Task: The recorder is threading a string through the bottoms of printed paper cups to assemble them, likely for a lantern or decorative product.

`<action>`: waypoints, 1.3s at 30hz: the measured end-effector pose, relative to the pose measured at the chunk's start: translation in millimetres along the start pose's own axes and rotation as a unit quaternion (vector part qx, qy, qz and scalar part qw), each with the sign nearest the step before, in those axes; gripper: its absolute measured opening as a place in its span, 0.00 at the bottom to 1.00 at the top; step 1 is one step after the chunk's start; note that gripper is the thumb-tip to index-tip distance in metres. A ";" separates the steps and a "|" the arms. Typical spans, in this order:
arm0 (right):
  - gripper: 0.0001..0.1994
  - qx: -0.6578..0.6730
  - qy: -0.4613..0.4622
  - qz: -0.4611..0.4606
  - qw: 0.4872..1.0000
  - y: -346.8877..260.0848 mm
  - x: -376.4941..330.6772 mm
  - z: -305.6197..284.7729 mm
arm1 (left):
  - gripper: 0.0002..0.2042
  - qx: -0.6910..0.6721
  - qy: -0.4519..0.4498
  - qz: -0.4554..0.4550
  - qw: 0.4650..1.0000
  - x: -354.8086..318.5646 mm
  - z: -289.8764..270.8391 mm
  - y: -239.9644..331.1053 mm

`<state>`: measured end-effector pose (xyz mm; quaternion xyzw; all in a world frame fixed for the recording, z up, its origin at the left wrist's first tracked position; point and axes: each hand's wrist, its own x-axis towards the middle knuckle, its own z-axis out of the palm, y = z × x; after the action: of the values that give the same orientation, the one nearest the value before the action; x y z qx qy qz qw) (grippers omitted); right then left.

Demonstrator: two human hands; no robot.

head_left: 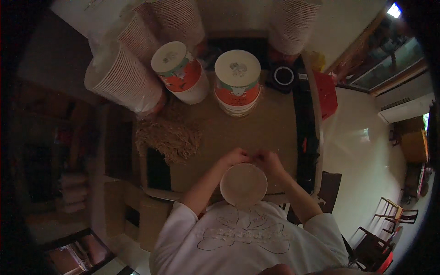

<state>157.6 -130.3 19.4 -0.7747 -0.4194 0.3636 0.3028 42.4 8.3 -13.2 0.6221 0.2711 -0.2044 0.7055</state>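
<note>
A white paper tub (243,184) stands close against my body, its open mouth facing up. Just past its far rim, my left hand (236,157) and my right hand (268,162) come together with bent, closed fingers. Whatever they pinch between them is too small and dim to make out. To the left of my left hand lies a heap of tan strands (172,140), perhaps cords or paper twine. Beyond my hands stand two upturned tubs with orange and green printing: a short stack (238,91) in the middle and another (180,75) to its left.
Tall nested stacks of white tubs fill the back left (123,80) and the back right (294,27) of the brown tabletop (270,126). A round dark object with a pale ring (283,77) sits near the right edge. Past it is a red crate (324,95). Chairs (389,211) stand farther right.
</note>
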 end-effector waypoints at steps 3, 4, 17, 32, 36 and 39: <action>0.06 -0.055 0.011 -0.014 0.998 -4.2 -3.5 -1.0 | 0.12 0.038 0.019 -0.053 0.998 -7.6 2.5 11.2; 0.06 -0.040 0.025 -0.029 0.998 -0.7 -4.4 0.1 | 0.11 0.013 0.008 -0.032 0.999 -7.2 2.4 8.1; 0.03 -0.057 0.031 -0.079 0.995 -6.7 -6.5 -6.6 | 0.06 -0.196 0.042 0.044 0.979 -9.0 12.6 -23.4; 0.02 -0.049 0.069 -0.057 0.995 1.4 -4.9 -8.4 | 0.04 0.149 0.215 0.286 0.922 -29.4 26.5 21.6; 0.02 -0.037 0.075 -0.077 0.994 4.9 -5.0 -3.6 | 0.05 0.104 0.169 0.255 0.946 -18.4 30.1 6.8; 0.02 -0.051 0.082 -0.076 0.992 8.5 -4.7 -0.1 | 0.06 0.094 0.181 0.235 0.950 -15.4 29.3 6.0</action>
<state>159.5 -138.4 14.4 -0.7822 -0.4691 0.2525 0.3230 38.1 -20.5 3.6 0.7581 0.2199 0.0584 0.6112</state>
